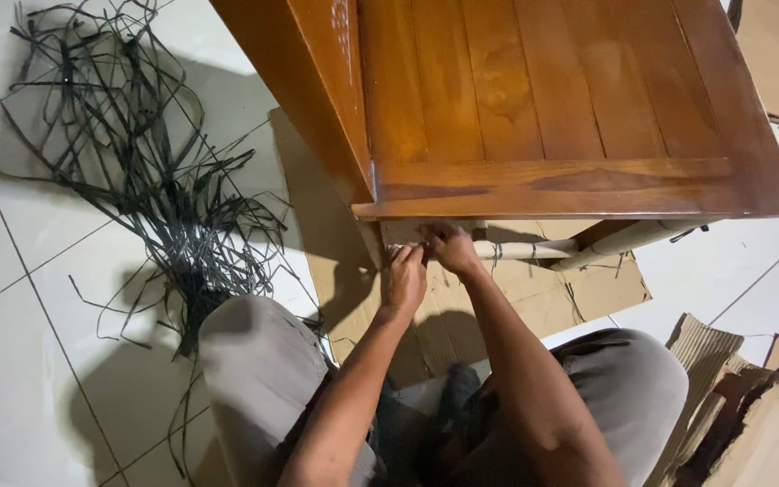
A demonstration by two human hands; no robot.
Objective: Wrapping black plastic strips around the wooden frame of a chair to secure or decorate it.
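Head view: left hand (403, 278) and right hand (451, 247) seemingly pinch thin strands beneath the glossy wooden table (552, 99).

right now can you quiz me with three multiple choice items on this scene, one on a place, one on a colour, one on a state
1. Where do the strands lie?
A. on the floor, left of the table
B. on the tabletop
C. on the person's lap

2. What colour is the table?
A. white
B. reddish brown
C. blue

3. How are the left hand and right hand placed?
A. far apart
B. flat on the tabletop
C. close together under the table edge

Answers: 1 A, the dark tangle spreads over the tiles. 2 B, varnished wood planks. 3 C, both meet beside the pale rod.
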